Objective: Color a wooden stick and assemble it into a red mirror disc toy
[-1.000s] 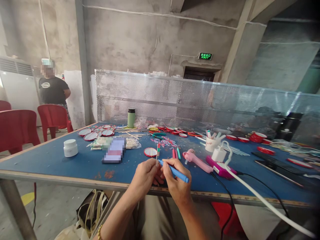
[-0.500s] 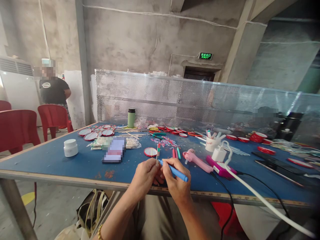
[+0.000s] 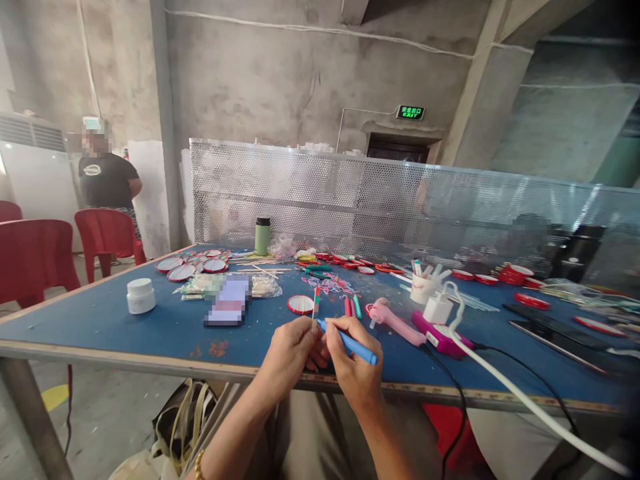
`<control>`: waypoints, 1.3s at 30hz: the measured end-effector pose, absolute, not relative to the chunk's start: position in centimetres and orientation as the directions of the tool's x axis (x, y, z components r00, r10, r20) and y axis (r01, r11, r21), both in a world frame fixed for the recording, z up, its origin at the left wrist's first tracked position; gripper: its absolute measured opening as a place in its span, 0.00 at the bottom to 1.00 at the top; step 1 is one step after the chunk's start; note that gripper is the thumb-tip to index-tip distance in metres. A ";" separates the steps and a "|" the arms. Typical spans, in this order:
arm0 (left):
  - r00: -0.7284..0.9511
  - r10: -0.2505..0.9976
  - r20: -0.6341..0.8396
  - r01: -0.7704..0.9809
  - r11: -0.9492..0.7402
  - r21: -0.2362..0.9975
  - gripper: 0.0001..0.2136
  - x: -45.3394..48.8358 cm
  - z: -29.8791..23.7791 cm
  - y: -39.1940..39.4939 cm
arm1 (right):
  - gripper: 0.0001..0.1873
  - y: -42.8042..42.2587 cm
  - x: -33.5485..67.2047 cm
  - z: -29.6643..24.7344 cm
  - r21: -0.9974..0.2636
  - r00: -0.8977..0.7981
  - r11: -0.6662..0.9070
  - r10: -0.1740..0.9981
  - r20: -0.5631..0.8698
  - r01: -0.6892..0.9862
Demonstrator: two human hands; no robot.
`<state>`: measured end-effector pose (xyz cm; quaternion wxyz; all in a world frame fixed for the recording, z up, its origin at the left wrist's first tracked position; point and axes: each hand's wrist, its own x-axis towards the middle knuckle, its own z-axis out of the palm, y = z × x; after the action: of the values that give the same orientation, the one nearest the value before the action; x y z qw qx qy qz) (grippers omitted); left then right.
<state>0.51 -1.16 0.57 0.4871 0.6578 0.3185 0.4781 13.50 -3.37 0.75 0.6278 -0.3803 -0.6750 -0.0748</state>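
My left hand (image 3: 291, 355) pinches the lower end of a thin coloured stick (image 3: 315, 303) that stands upright over the near edge of the blue table (image 3: 150, 327). My right hand (image 3: 354, 363) grips a blue marker (image 3: 350, 343), its tip touching the stick just above my left fingers. Both hands are closed and touch each other. A red-rimmed round disc (image 3: 301, 305) lies just beyond the stick, with red and green markers (image 3: 351, 307) beside it.
A white jar (image 3: 141, 296), a phone (image 3: 229, 301), a pink hand fan (image 3: 393, 321), a white charger with cable (image 3: 438, 308), a cup of markers (image 3: 424, 285) and several red discs (image 3: 193, 265) lie about. Red chairs (image 3: 35, 257) and a standing person (image 3: 107, 180) are left.
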 end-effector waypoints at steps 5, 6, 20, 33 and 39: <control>0.334 0.887 0.318 -0.042 -0.323 0.946 0.19 0.5 0.6 -1.3 | 0.09 -3.4 13.4 0.9 -0.368 0.078 0.711 0.406 0.911 0.599; 0.334 0.887 0.318 -0.042 -0.323 0.945 0.19 0.5 0.6 -1.3 | 0.09 -3.4 13.4 0.9 -0.367 0.078 0.710 0.404 0.911 0.601; 0.335 0.892 0.303 -0.073 -0.296 0.952 0.20 0.5 0.7 -1.2 | 0.09 -3.3 13.5 0.8 -0.370 0.103 0.702 0.393 0.914 0.609; 0.339 0.887 0.313 -0.076 -0.306 0.949 0.19 0.5 0.5 -1.2 | 0.10 -3.3 13.4 0.8 -0.381 0.107 0.683 0.408 0.906 0.623; 0.338 0.890 0.305 -0.077 -0.297 0.952 0.18 0.5 0.6 -1.2 | 0.08 -3.4 13.4 0.8 -0.369 0.098 0.713 0.391 0.915 0.596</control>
<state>0.45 -1.18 0.60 0.5022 0.6457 0.3149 0.4813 13.42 -3.43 0.84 0.6419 -0.3703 -0.6667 -0.0799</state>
